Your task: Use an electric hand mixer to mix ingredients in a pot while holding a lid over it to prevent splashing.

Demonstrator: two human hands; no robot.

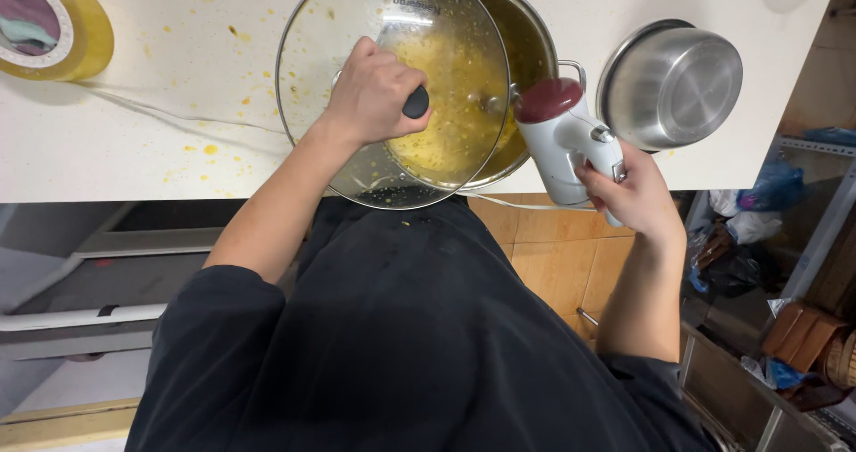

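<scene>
Left hand (373, 91): fingers curled tight round the black knob (415, 102) of the glass lid (392, 86), wrist bent, forearm reaching up from the dark apron
Glass lid: tilted, held partly over the left side of the steel pot (526, 42) as a shield, near edge hanging out past the counter edge; spattered with yellow flecks on the glass
Lid handling: probably rigid, fairly heavy for one hand and breakable; glass likely slick with splatter, so knob looks the only sound hold
Right hand (635, 193): wrapped closed round the handle of the white hand mixer (563, 140) with dark red top, thumb over the upper side
Mixer: tipped toward the pot, beater shafts reaching in under the lid edge into yellow batter (450, 104); white cord (517, 204) trailing along the counter edge
Mixer handling: hard plastic body, likely top-heavy; full grip on the handle suits it best
Pot: upright on the white counter (134, 149), close to the near edge
Around: empty steel bowl (673, 82) just right of the pot; yellow tape roll (53, 24) far left; yellow drops scattered over the counter
</scene>
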